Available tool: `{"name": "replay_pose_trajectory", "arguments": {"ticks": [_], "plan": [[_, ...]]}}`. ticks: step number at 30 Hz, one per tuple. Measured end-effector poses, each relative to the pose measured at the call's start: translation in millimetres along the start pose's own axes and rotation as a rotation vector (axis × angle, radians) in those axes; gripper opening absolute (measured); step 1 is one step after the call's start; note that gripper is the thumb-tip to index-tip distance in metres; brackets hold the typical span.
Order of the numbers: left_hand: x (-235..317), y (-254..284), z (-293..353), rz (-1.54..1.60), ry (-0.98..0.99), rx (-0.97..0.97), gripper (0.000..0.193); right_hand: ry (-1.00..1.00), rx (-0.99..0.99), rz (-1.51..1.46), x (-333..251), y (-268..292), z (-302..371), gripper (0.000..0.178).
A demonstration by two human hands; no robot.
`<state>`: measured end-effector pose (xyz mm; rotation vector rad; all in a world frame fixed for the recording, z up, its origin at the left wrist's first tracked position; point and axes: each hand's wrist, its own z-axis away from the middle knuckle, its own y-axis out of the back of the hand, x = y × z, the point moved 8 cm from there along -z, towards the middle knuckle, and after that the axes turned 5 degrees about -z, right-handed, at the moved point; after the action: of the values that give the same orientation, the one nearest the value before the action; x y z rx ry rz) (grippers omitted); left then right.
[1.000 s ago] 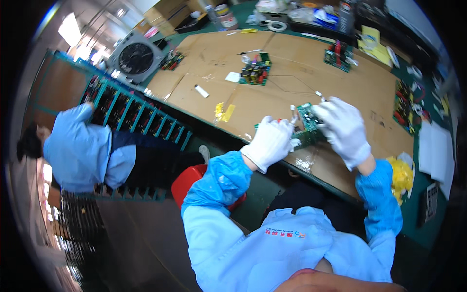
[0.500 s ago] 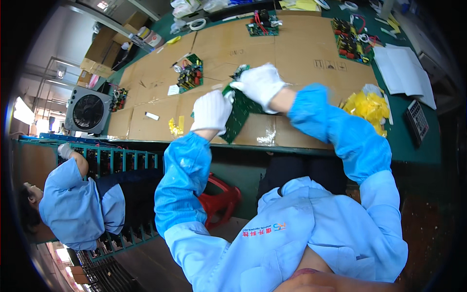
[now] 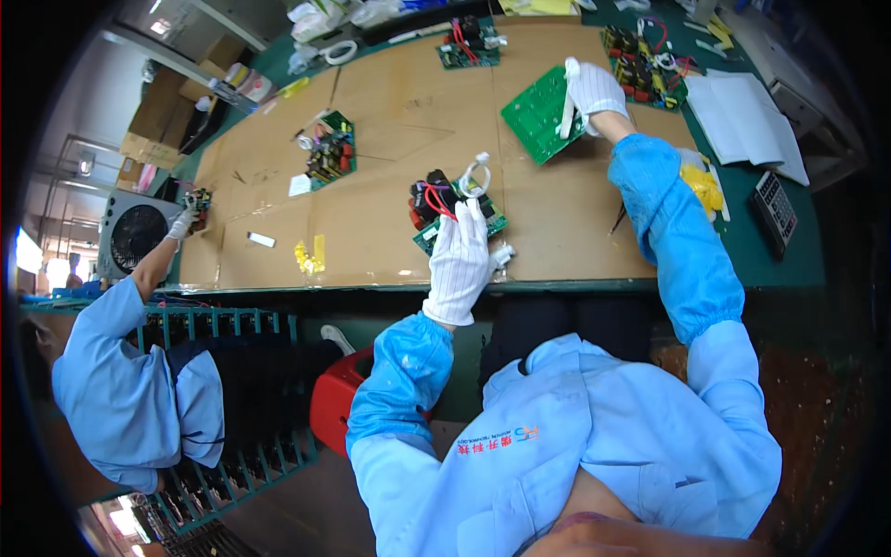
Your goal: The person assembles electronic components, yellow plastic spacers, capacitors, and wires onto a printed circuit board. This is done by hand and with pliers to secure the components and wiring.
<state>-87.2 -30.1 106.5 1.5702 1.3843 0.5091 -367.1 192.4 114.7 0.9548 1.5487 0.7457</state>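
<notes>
A flat green circuit board is gripped in the curled, white-gloved right hand. Under the straightened, white-gloved left hand, a component-laden green board is touched; any grip cannot be told.

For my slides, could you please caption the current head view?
Left hand touching a populated board, right hand holding a green board.

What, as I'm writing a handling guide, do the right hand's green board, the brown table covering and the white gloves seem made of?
Green board: probably resin laminate, slightly glossy, judging by its thin, flat, speckled face. Brown covering: apparently cardboard, matt, with straight creases. White gloves: likely knitted fabric, matt and ribbed; exact fibre unclear.
</notes>
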Motion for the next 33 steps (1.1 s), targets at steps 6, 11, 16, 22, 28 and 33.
{"name": "replay_pose_trajectory", "arguments": {"ticks": [6,11,16,22,28,33], "plan": [[16,39,22,0.203,-0.004,0.132,0.063,0.195,-0.025,0.045,0,4,-12,0.057],[-29,54,21,0.335,0.139,0.207,0.054,0.007,0.17,-0.103,46,-19,-25,0.059],[-40,13,57,0.603,0.427,0.135,0.043,-0.138,-0.224,-0.354,54,-45,-28,0.061],[-15,6,52,0.655,0.572,0.174,0.031,0.001,0.45,-1.201,39,33,-8,0.058],[-10,5,58,0.734,0.619,0.142,0.035,0.327,-0.352,-1.015,-109,78,131,0.053],[-43,18,75,0.501,0.609,0.144,0.029,0.162,-0.448,-0.615,-89,27,193,0.042]]}}
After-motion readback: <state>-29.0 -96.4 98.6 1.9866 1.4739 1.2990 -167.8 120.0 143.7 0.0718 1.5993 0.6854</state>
